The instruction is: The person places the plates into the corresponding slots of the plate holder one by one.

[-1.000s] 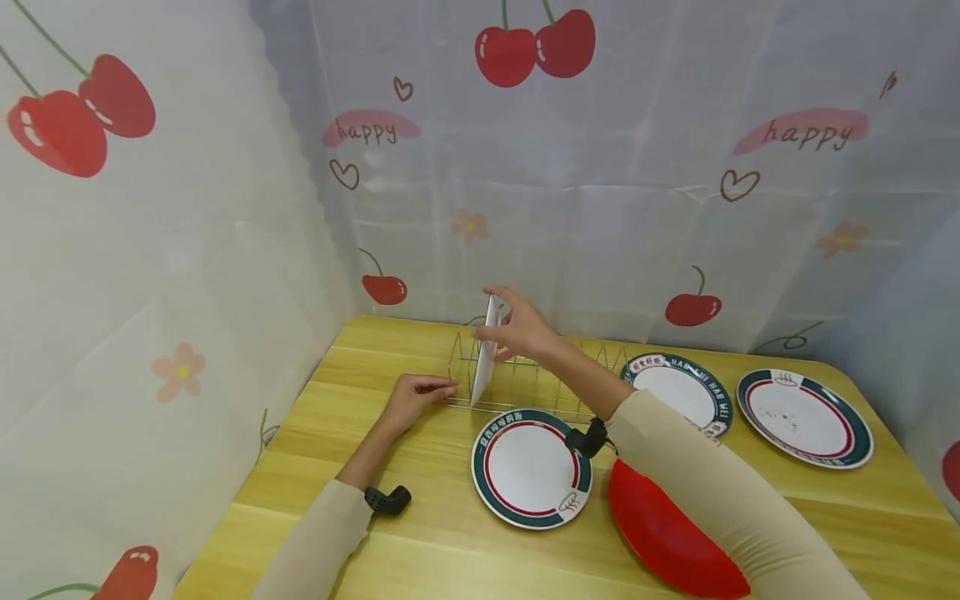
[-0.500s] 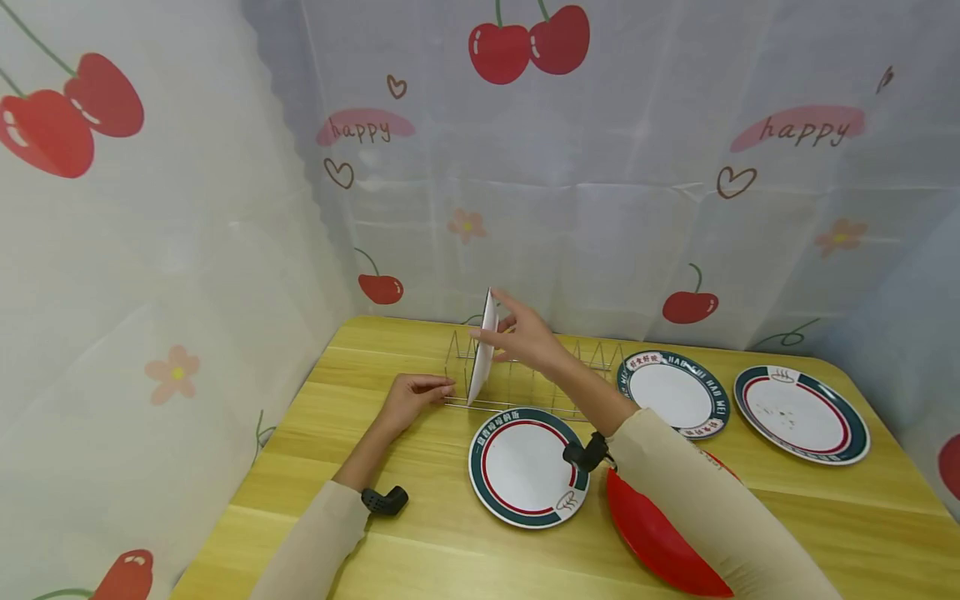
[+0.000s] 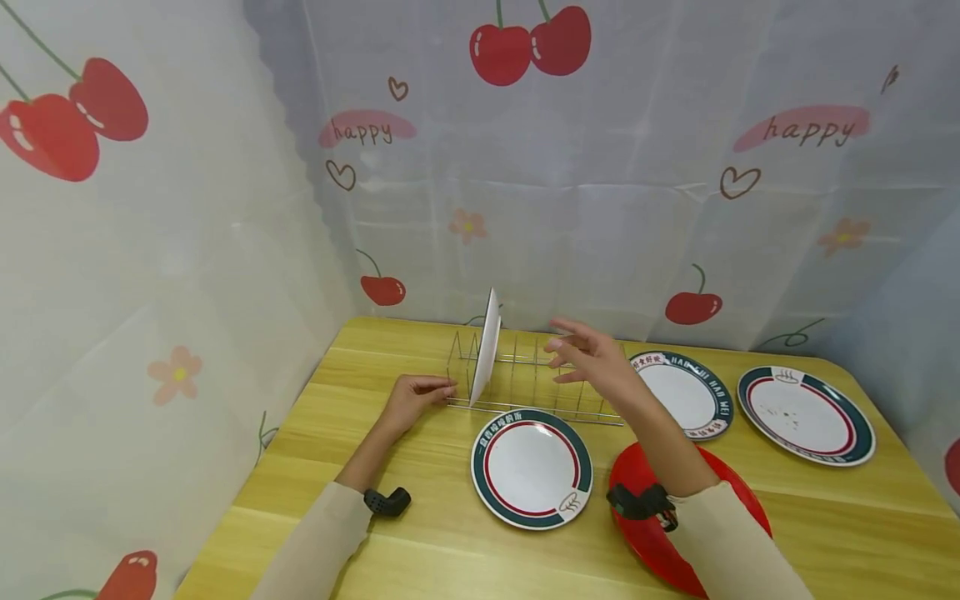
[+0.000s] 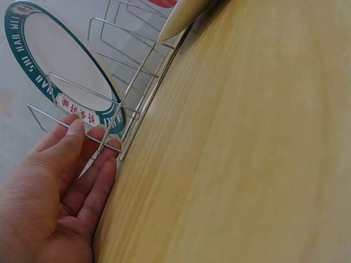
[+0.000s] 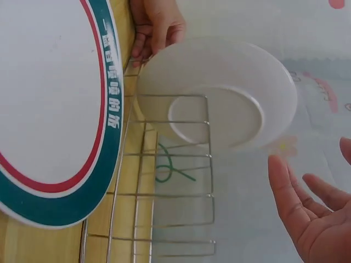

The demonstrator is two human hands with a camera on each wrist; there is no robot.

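Note:
A white plate with a teal patterned rim (image 4: pixel 66 60) stands on edge near the left end of a wire dish rack (image 5: pixel 186 121). In the head view this plate (image 3: pixel 486 350) shows almost edge-on. My left hand (image 3: pixel 411 404) holds the rack's left end, thumb and fingertips around its end wire, as the left wrist view shows. My right hand (image 3: pixel 596 362) hovers over the right part of the rack, fingers spread and relaxed, touching nothing. Just in front of the rack lies a flat plate with a teal and red rim (image 3: pixel 532 467).
Right of the rack lies a teal-lettered plate (image 3: pixel 678 398), partly behind my right arm. Another teal and red-rimmed plate (image 3: pixel 806 417) is farther right. A red plate (image 3: pixel 738 504) lies under my right forearm. Cherry-printed curtains (image 3: pixel 600 242) enclose the wooden table (image 3: pixel 420 550).
My right hand has let go of the standing plate and moved right, uncovering more of the red plate. The plate stays upright in the rack; my left hand has stayed put.

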